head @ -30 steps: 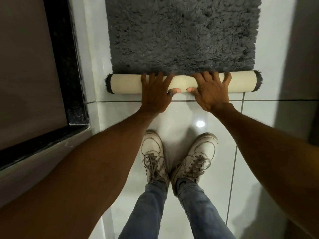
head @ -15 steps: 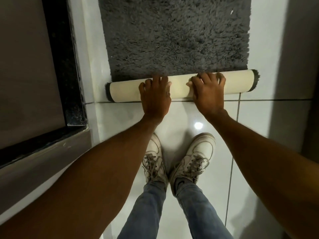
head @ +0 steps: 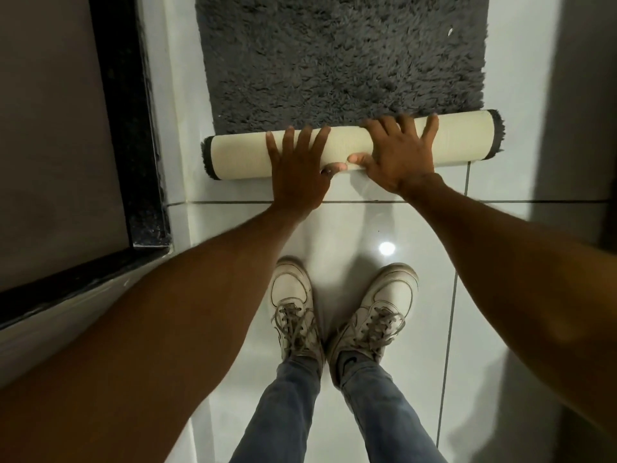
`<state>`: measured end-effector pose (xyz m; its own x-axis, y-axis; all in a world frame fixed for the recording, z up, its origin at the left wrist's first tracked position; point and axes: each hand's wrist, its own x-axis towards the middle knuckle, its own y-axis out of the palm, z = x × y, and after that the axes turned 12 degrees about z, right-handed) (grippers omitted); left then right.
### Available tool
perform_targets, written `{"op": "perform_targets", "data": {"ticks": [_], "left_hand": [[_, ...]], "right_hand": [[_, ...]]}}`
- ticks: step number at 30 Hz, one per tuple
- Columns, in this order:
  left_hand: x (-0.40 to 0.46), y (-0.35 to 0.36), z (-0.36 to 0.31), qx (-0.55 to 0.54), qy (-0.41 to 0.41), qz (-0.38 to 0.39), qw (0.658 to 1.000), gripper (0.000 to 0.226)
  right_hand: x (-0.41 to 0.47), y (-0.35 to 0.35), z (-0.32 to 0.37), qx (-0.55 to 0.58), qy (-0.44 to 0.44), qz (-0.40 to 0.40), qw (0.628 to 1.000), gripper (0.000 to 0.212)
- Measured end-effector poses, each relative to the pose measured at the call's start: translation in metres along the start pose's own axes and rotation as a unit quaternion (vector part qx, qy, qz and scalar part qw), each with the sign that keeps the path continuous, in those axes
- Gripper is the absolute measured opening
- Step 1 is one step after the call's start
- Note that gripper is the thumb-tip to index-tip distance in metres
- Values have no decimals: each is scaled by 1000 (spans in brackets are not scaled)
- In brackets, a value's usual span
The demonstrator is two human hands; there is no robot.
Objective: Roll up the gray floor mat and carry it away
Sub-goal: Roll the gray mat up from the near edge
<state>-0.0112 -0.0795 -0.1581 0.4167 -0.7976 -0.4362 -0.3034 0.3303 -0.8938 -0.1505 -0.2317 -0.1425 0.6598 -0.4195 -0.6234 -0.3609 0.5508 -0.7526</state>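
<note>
The gray shaggy floor mat (head: 340, 61) lies flat on the white tiles and runs out of view at the top. Its near end is wound into a roll (head: 240, 157) with the cream backing outward, lying slightly tilted across the floor. My left hand (head: 297, 172) presses on the roll's middle, fingers spread over the top, thumb at the near side. My right hand (head: 397, 152) grips the roll just to the right, fingers over the top and thumb against the near side. The thumbs almost touch.
A black door frame or threshold (head: 133, 135) runs along the left of the mat. A gray wall (head: 584, 95) stands close on the right. My two white sneakers (head: 293, 302) stand on the glossy tiles just behind the roll.
The roll has moved farther onto the mat and grown a little thicker. Both hands shifted with it, and my thumbs show again at its near side.
</note>
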Motion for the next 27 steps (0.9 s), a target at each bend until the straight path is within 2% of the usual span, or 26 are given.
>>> {"op": "perform_targets", "data": {"ticks": [2, 5, 8, 11, 13, 14, 15, 17, 19, 20, 22, 23, 27], "left_hand": [[-1, -4, -4, 3, -8, -5, 1000, 65], [-11, -10, -4, 0, 5, 27, 1000, 64], [-34, -12, -4, 27, 44, 98, 994, 70], [-46, -14, -9, 25, 60, 225, 972, 71], [-44, -15, -11, 10, 62, 281, 958, 70], [-43, -14, -11, 17, 69, 261, 963, 68], [-43, -13, -10, 34, 81, 199, 976, 62], [-48, -6, -12, 57, 69, 35, 995, 44], [-59, 2, -19, 39, 34, -75, 996, 35], [-64, 4, -23, 21, 26, -101, 994, 34], [-70, 10, -27, -18, 32, -107, 994, 33], [-74, 13, -27, -27, 37, -97, 994, 34], [-75, 27, -13, -36, 79, -7, 996, 68]], "right_hand": [[-4, -5, 3, -2, 5, 0, 1000, 67], [-19, -6, 8, 3, 11, 46, 999, 63], [-42, 2, 9, 37, 20, 133, 990, 65], [-52, 11, 6, 73, 33, 264, 961, 71], [-53, 16, 4, 87, 35, 298, 950, 72], [-55, 19, 4, 76, 36, 270, 959, 71], [-56, 21, 5, 59, 40, 211, 975, 67], [-63, 26, 11, 46, 63, 32, 996, 54], [-75, 36, 20, 62, 78, -128, 987, 40], [-81, 42, 24, 68, 66, -174, 980, 36], [-92, 59, 26, 82, 24, -205, 975, 37], [-97, 67, 25, 82, 9, -191, 978, 41], [-87, 70, 12, 30, -3, -51, 998, 81]]}}
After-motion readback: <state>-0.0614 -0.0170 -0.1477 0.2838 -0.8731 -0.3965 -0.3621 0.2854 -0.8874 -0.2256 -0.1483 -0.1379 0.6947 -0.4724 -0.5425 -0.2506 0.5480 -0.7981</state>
